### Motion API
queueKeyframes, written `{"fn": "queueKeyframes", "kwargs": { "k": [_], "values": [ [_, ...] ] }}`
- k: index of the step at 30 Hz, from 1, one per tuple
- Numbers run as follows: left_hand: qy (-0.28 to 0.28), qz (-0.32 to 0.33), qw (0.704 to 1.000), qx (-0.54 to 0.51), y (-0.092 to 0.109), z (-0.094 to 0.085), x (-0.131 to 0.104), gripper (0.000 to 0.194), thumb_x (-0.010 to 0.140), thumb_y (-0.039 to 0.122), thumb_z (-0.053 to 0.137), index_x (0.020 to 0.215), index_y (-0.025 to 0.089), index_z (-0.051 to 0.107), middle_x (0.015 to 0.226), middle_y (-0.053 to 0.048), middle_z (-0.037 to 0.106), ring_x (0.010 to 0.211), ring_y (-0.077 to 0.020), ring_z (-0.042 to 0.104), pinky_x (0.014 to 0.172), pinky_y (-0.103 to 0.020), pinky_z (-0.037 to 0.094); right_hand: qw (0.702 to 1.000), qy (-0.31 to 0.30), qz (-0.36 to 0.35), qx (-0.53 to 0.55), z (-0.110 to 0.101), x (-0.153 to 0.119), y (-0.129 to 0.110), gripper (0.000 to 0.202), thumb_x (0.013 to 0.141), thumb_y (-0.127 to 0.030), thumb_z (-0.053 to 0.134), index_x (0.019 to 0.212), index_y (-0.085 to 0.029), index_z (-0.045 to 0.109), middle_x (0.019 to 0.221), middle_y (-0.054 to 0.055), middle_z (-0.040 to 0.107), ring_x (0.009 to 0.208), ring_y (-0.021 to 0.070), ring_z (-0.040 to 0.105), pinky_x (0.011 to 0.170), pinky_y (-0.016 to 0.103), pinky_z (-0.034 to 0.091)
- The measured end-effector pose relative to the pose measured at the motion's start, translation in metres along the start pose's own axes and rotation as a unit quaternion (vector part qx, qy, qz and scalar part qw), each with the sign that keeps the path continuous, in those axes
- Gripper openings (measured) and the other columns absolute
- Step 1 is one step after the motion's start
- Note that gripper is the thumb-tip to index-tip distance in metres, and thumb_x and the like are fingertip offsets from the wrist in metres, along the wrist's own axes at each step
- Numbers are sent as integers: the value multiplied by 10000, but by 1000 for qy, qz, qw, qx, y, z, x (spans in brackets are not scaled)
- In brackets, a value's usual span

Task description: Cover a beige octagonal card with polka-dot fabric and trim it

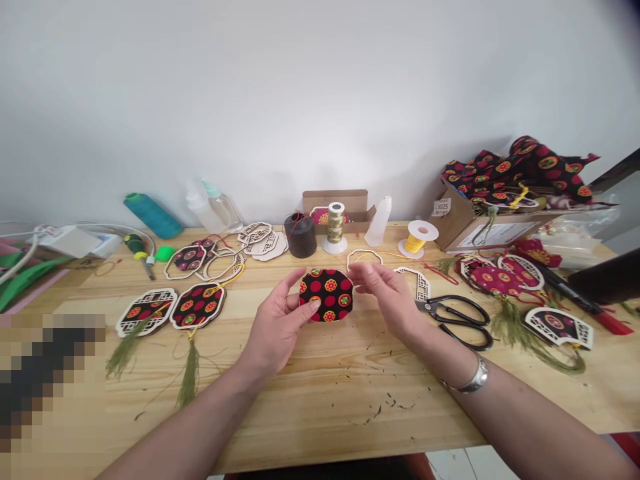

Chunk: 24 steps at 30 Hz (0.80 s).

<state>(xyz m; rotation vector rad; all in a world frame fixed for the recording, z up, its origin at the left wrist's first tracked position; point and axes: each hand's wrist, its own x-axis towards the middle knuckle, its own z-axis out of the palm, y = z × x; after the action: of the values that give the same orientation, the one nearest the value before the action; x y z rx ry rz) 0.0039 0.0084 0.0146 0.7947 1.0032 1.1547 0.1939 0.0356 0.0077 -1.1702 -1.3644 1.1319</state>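
Observation:
Between the thumb and fingers of my left hand [280, 320] is a rounded, fabric-covered panel [325, 293], black with red dots and flower medallions. It is held over the middle of the table. My right hand [383, 293] is at the panel's right edge, its fingers bent and drawn together; whatever is in them, if anything, is too small to tell. Just beyond that hand lie a thin pale frame [366, 257] and a lattice frame [417, 283]. Black-handled scissors [457, 317] rest to the right, beside my right wrist.
Tasselled ornaments [197, 307] lie at left, with more ornaments [507, 275] at right. Along the wall stand a black thread spool [300, 237], a gold spool [335, 227], a yellow cord spool [419, 239] and a white bottle [379, 221]. A cardboard box [465, 223] holds fabric. Dark scraps litter the table front.

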Motion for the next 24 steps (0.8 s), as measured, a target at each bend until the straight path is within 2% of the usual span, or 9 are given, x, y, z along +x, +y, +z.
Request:
{"fn": "queueKeyframes", "kwargs": {
  "k": [2,5,10,15,17,21,24],
  "values": [
    [-3,-1,1000,-5,-1,0,0,807,688,219,807,1388,176,407,843,-32,771,836,-204,720,855,-370,537,999,-34,29,23,4,-3,-5,406,782,-523,673,974,-166,690,940,97,745,850,198,695,784,373,576],
    [-9,-3,1000,-5,-3,0,1,810,691,226,804,1394,184,405,830,-24,769,840,-202,719,882,-383,528,996,-53,56,47,8,-8,-11,389,693,-442,764,951,-164,678,868,64,729,756,162,668,711,335,573],
    [-10,-5,999,30,-5,1,-1,828,695,249,804,1414,176,399,729,2,748,789,-192,711,848,-352,522,997,-23,50,52,10,-9,-11,277,690,-418,755,728,-179,620,641,-20,617,574,100,552,558,257,501],
    [-15,-6,999,41,-6,-1,-1,794,705,251,801,1401,171,429,737,-7,751,792,-191,708,844,-345,523,999,-3,38,33,10,-9,-10,290,716,-448,720,678,-186,602,613,-20,592,556,103,512,532,253,463],
    [-26,-5,999,33,-7,-2,0,732,714,241,798,1369,180,477,783,-19,761,826,-195,709,866,-358,527,999,0,37,33,10,-9,-10,296,713,-450,721,667,-184,601,604,-20,587,549,102,502,528,254,456],
    [-59,17,998,8,-7,-1,0,469,745,220,778,1194,188,649,1039,-72,756,971,-217,692,916,-374,533,999,-2,41,28,10,-9,-12,302,709,-457,720,656,-184,601,601,-18,590,549,106,503,531,259,457],
    [-66,21,998,1,-5,0,-1,308,775,241,754,1077,188,722,1094,-76,743,1019,-233,676,921,-382,536,998,-9,51,29,10,-8,-11,293,709,-453,715,674,-180,615,618,-13,603,557,106,513,538,259,461]
  ]
}}
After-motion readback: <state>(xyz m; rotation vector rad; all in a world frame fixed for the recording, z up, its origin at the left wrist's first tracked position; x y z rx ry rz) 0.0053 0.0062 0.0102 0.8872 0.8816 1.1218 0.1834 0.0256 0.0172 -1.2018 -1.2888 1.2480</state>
